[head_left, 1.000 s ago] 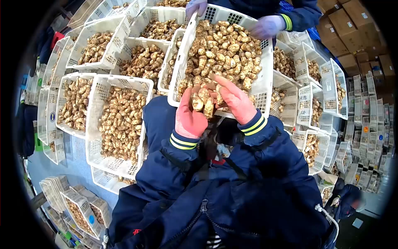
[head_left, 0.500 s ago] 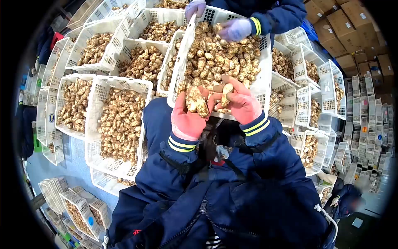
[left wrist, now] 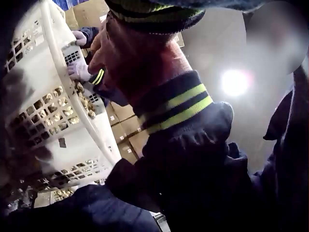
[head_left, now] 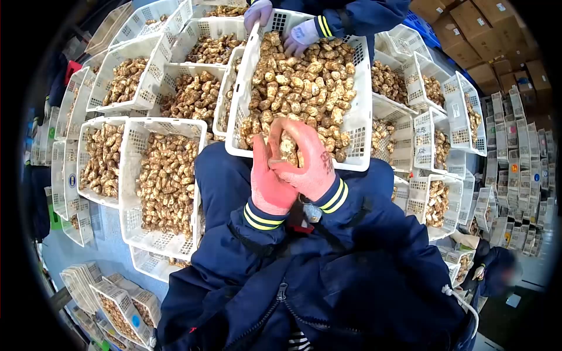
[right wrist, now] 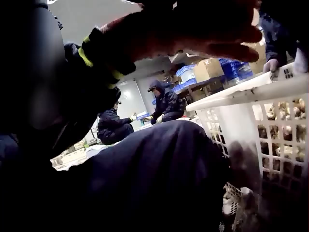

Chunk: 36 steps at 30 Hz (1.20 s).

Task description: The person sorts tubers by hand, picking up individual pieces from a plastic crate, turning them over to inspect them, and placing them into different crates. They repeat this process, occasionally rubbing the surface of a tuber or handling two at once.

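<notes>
A white plastic crate (head_left: 360, 131) full of knobby brown-and-cream tubers (head_left: 304, 82) stands in front of the person. Over its near rim, the pink-gloved left hand (head_left: 270, 184) and right hand (head_left: 307, 155) meet. Pale tubers show in the gap framed by the right hand's curved index finger and thumb; both hands curl round them. The right thumb crosses in front of the left hand, whose palm is mostly hidden. In the wrist views the crate's slotted wall (left wrist: 53, 96) is close by, and the hands are dark.
Across the crate, another person's purple-gloved hand (head_left: 301, 36) reaches among the tubers, the other hand (head_left: 257, 13) at the rim. Filled crates (head_left: 126, 225) stand on the left, more crates (head_left: 436, 205) on the right. Cardboard boxes (head_left: 468, 29) are stacked at upper right.
The hands, earlier apart with separate tubers, have come together, the right moving left over the left hand. The other person's hand has moved left into the crate. The head view has shifted slightly.
</notes>
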Each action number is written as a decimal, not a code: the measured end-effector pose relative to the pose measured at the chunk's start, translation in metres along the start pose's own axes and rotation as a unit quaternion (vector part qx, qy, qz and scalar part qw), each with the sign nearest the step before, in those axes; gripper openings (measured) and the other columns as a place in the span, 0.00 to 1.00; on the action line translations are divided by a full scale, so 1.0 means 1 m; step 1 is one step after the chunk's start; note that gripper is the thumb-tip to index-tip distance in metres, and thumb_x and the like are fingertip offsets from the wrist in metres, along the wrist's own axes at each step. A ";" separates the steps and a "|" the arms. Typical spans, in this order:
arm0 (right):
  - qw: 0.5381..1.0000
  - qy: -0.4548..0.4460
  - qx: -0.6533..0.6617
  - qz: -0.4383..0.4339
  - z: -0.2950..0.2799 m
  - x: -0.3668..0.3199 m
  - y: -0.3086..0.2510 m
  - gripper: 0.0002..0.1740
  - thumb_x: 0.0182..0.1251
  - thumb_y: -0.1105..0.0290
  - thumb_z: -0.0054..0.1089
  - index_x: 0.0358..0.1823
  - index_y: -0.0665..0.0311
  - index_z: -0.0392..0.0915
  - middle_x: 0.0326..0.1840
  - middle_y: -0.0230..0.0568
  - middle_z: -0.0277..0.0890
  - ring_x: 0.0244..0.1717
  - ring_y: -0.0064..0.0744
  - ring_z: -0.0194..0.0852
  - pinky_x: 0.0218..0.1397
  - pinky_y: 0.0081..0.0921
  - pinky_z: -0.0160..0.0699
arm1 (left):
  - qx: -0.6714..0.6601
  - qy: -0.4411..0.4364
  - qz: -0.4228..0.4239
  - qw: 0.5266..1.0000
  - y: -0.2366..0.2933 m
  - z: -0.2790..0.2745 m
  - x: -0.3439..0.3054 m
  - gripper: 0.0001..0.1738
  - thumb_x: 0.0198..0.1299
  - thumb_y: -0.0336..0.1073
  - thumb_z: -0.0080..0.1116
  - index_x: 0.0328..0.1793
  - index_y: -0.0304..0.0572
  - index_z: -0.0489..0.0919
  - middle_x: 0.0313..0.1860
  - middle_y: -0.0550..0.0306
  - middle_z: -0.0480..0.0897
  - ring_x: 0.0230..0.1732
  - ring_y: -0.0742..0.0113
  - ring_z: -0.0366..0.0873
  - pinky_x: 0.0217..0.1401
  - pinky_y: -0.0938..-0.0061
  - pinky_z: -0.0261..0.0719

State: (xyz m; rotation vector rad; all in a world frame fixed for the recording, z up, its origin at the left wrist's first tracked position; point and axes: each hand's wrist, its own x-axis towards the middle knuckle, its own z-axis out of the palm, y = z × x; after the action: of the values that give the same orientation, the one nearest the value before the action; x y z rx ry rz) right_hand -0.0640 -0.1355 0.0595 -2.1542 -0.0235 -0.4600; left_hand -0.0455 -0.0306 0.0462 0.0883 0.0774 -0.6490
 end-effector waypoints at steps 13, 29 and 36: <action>0.901 0.071 0.247 0.349 -0.125 0.013 0.064 0.41 0.55 0.61 0.65 0.68 0.64 0.56 0.34 0.37 0.77 0.27 0.22 0.73 0.26 0.15 0.69 | 0.041 0.043 -0.117 0.991 0.005 -0.023 0.019 0.23 0.68 0.47 0.43 0.63 0.41 0.68 0.60 0.59 0.70 0.62 0.64 0.65 0.67 0.61 0.62; 0.917 -0.254 -0.189 0.244 -0.095 0.141 0.146 0.21 0.59 0.58 0.56 0.52 0.58 0.77 0.45 0.37 0.79 0.39 0.26 0.78 0.40 0.22 0.78 | -0.061 0.023 -0.178 0.982 0.012 -0.037 0.022 0.24 0.69 0.47 0.39 0.61 0.35 0.68 0.59 0.43 0.73 0.59 0.52 0.72 0.64 0.59 0.68; 0.711 -0.339 -0.610 0.085 -0.024 0.123 0.182 0.23 0.58 0.56 0.57 0.52 0.59 0.73 0.47 0.42 0.77 0.51 0.39 0.75 0.52 0.37 0.73 | -0.054 0.014 -0.142 0.988 0.033 -0.043 0.018 0.26 0.69 0.46 0.41 0.64 0.34 0.65 0.61 0.44 0.70 0.62 0.51 0.69 0.66 0.60 0.67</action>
State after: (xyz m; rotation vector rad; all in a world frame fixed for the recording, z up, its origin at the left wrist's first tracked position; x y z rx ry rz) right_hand 0.0770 -0.2803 -0.0299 -3.4657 0.0995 0.7073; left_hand -0.0125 -0.0106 0.0037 -0.0189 0.1549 -0.9266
